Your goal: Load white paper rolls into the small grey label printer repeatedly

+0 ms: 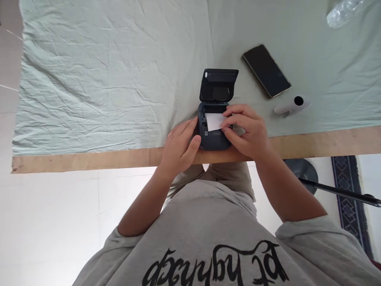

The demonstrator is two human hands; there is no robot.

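Note:
A small dark label printer (214,140) sits near the table's front edge with its lid (219,85) raised away from me. Across its open compartment lies a white piece of paper (213,121). The fingertips of my right hand (248,129) pinch the paper's right side, which they partly cover. My left hand (182,146) rests against the printer's left side, fingers stretched out and thumb apart, steadying contact at the casing. Whether the paper is joined to a roll inside cannot be seen.
A black smartphone (266,71) lies beyond my right hand. Nearer sits a pale handheld tube-shaped item (290,106) with a dark round opening. Clear crumpled plastic (343,14) is at the far right. Pale green cloth (119,79) covers the table behind its wooden edge (89,161).

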